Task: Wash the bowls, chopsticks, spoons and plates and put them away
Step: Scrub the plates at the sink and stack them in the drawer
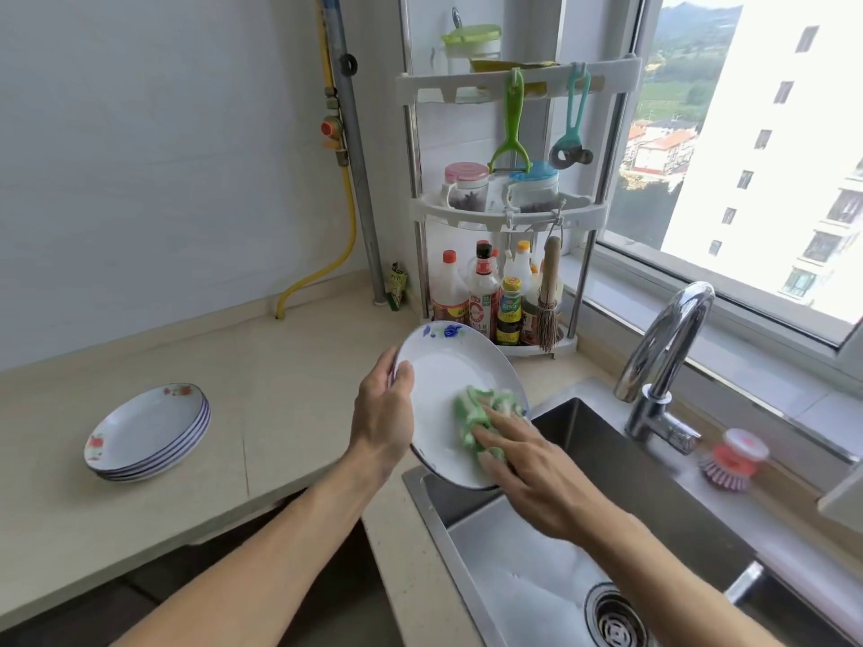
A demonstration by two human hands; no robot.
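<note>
Left of the sink (663, 464), well apart, a stack of plates (148, 432) lies on the tabletop (289, 394). Over the sink's left edge, the left hand (384, 415) grips the rim of a tilted plate (450, 380); the right hand (525, 464), fingers spread, presses a green cloth (481, 415) on it.

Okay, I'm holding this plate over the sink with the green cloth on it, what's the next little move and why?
Probably sweep the green cloth up across the rest of the plate. Your right hand presses the cloth on the lower right part only, while your left hand grips the tilted plate's left rim over the sink. The upper face looks unwiped, and the faucet shows no water running for rinsing.
</note>
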